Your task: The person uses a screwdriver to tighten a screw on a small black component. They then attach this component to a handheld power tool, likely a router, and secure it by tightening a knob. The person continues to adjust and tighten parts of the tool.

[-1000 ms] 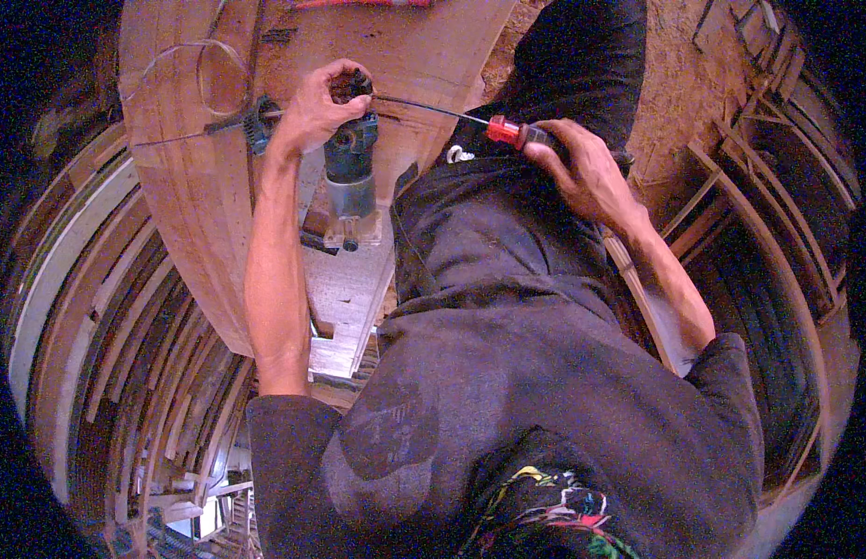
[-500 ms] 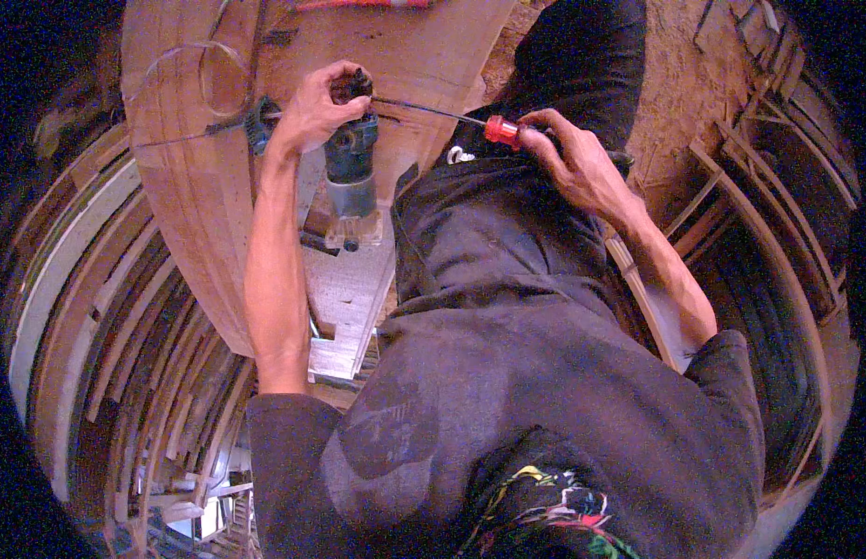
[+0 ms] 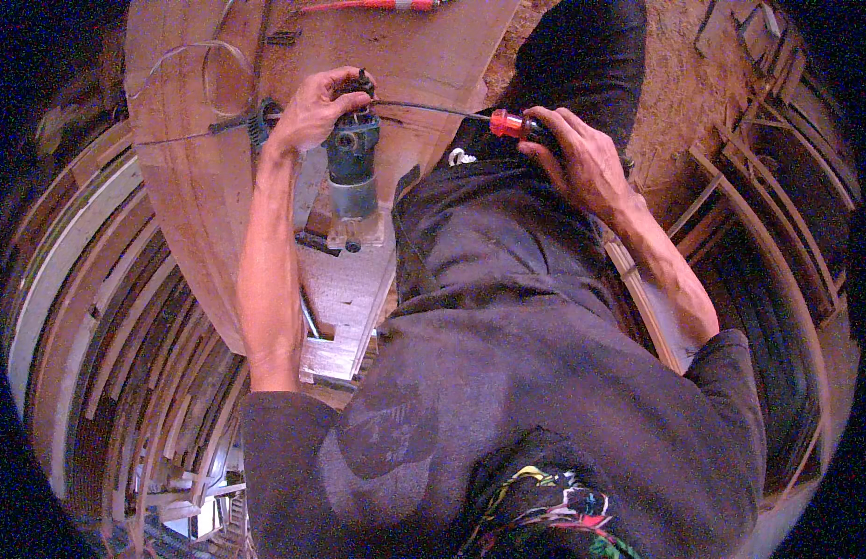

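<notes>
My left hand (image 3: 314,110) is closed around the black end piece of a teal trim router (image 3: 352,186), thumb and fingers pinching it from the left. The router lies on the board with its clear base toward me. In my right hand (image 3: 589,158) is a screwdriver (image 3: 507,123) with a red and black handle, my fingers curled over the handle's rear. Its long thin shaft runs left to the router's black end beside my left thumb. Whether the tip sits in a screw is too small to tell. Next to my left wrist lies a separate teal ribbed part (image 3: 262,126) with a dark cord.
A wide wooden board (image 3: 196,205) carries the tools. On it are a looped pale cord (image 3: 209,70) and, at the far edge, a red tool (image 3: 405,5). Stacked wood strips (image 3: 126,345) stand at left, wooden frames (image 3: 731,214) at right. Sawdust covers the floor (image 3: 670,84).
My right hand has rolled over the screwdriver handle and moved slightly right, baring its black part. The screwdriver shifted a little. My left hand keeps its grip on the router.
</notes>
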Motion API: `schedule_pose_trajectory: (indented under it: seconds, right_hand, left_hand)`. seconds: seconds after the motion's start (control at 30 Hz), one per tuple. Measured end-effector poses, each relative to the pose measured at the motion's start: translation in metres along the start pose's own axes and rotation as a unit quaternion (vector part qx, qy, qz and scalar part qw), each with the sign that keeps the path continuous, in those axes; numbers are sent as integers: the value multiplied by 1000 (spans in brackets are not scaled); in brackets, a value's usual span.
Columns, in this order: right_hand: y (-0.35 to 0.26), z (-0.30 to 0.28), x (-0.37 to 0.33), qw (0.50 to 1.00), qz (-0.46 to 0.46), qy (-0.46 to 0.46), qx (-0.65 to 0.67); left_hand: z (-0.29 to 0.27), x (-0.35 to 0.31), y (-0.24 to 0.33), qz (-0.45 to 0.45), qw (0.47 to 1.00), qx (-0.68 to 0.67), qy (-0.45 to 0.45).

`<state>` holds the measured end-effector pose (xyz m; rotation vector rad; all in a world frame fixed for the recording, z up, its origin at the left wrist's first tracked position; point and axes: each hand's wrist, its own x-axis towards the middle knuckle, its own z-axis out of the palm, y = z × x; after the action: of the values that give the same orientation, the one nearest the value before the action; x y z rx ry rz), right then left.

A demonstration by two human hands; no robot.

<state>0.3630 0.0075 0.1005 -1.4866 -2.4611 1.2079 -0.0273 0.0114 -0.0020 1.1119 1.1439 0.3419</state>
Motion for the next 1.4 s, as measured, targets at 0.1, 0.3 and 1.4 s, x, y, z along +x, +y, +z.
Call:
schedule_pose_trajectory:
  seconds: [0.1,0.3,1.4]
  right_hand:
    - [3,4,5,992,2,-25,120]
    - [-3,-11,12,982,67,-85,152]
    - [50,-20,237,981,-25,191,-34]
  left_hand:
    - [1,-1,-4,-17,998,-59,3]
    - [1,-1,-5,-10,1000,-23,17]
    - [145,-90,45,-114,687,13,717]
